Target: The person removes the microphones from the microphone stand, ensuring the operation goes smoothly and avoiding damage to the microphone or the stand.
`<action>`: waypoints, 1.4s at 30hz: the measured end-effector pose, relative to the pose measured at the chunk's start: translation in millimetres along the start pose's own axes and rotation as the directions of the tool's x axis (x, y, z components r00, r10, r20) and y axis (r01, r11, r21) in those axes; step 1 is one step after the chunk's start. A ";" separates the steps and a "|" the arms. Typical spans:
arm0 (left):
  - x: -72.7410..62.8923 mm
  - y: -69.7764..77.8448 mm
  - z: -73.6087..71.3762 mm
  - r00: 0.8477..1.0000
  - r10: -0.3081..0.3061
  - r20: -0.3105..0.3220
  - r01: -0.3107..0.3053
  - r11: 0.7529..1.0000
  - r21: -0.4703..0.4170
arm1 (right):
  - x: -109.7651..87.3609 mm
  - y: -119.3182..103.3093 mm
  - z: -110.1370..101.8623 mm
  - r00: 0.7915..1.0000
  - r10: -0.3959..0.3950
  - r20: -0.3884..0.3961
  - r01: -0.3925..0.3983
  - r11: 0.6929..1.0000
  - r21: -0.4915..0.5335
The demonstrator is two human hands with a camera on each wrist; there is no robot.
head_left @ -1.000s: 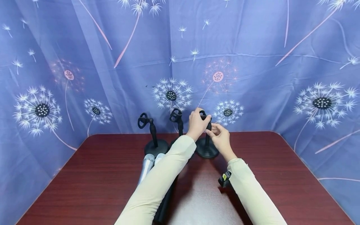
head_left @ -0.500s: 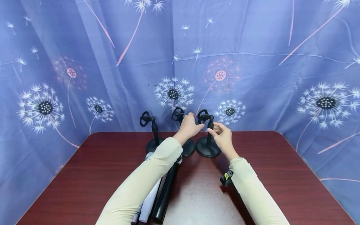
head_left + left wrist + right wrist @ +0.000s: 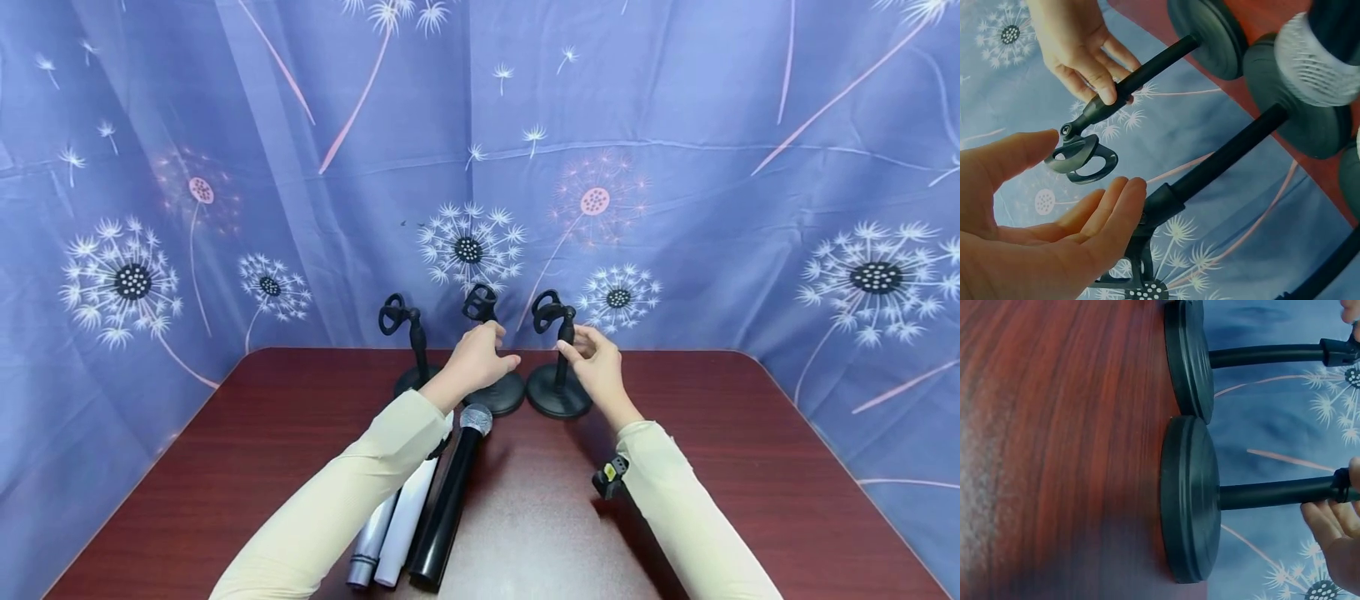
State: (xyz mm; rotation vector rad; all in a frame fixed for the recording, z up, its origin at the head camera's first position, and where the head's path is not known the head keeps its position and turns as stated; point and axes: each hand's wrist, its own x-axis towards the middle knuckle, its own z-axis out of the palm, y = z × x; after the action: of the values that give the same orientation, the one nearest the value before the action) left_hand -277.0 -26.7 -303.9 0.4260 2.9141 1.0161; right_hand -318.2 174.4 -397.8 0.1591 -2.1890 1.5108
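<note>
My right hand (image 3: pixel 597 371) pinches the upper pole of the right-hand black microphone stand (image 3: pixel 558 398), thumb in front and fingers behind. That stand is upright on its round base, its ring-shaped clip (image 3: pixel 550 312) tilted to the left. My left hand (image 3: pixel 474 358) hovers in front of the middle microphone stand (image 3: pixel 504 395) and hides part of its pole. In the left wrist view, the thumb and fingers of the left hand (image 3: pixel 1066 231) are apart with nothing between them. A third microphone stand (image 3: pixel 418 342) is at the left, its base partly covered by my left arm.
A black microphone (image 3: pixel 446 504), a white microphone (image 3: pixel 407 521) and a silver microphone (image 3: pixel 369 546) lie side by side on the dark red table (image 3: pixel 712 467), partly under my left sleeve. A blue dandelion-print curtain (image 3: pixel 675 208) hangs behind the table.
My left hand has come off the right stand's clip and moved left and down to the middle stand. My right hand keeps its grip on the pole. More of the microphones shows.
</note>
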 end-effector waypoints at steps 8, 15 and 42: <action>-19.6 -15.7 7.2 1.000 0.012 0.004 -0.012 0.994 0.105 | -6.2 -7.4 -3.6 0.999 0.011 0.030 -0.007 0.989 -0.145; -41.9 -35.9 19.2 0.999 0.044 0.016 -0.046 0.986 0.163 | -14.1 -10.1 -8.2 0.996 0.049 0.069 -0.038 0.988 -0.152; -86.3 -66.8 52.3 0.993 -0.023 0.119 -0.007 0.968 0.251 | -31.8 -9.9 -10.8 0.996 0.069 0.065 -0.065 0.996 -0.065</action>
State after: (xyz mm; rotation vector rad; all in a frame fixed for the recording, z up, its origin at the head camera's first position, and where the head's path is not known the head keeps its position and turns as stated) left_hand -204.6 -67.9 -391.6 0.4650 2.9384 0.5966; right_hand -283.3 175.0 -400.3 0.1184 -2.3129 1.4903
